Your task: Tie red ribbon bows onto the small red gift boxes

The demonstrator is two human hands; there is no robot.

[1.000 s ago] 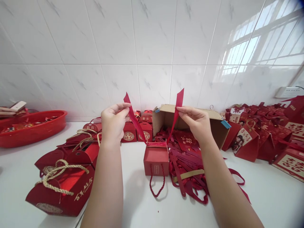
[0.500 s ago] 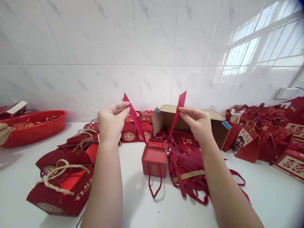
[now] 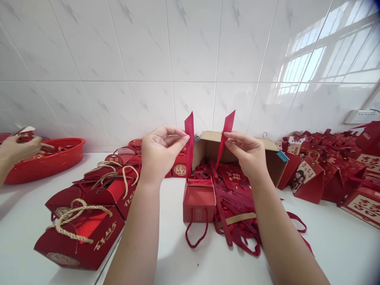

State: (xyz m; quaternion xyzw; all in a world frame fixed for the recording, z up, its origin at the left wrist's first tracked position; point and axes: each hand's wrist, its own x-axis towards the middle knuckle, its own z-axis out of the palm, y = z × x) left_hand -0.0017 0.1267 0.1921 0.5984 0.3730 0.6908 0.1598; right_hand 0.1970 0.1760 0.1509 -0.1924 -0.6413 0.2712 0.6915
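Observation:
A small red box (image 3: 199,200) with a dark red cord handle hanging down its front stands on the white table (image 3: 178,259). A red ribbon (image 3: 189,154) runs across the top of the box, and its two ends rise upward. My left hand (image 3: 166,152) pinches one end between thumb and fingers, above the box's left side. Its other end is pinched in my right hand (image 3: 245,152), above and right of the box. Both ribbon tips stick up past my fingers.
Red straps and ribbons (image 3: 237,209) lie heaped right of the box, before an open cardboard carton (image 3: 270,158). Rope-handled red boxes (image 3: 80,237) stand left, many red boxes (image 3: 329,170) right. Another person's hand (image 3: 25,148) holds something over a red basin (image 3: 47,164).
My left hand has moved right with its ribbon end, closer to my right hand. The small box has shifted slightly right. The other person's hand has come further into view over the basin.

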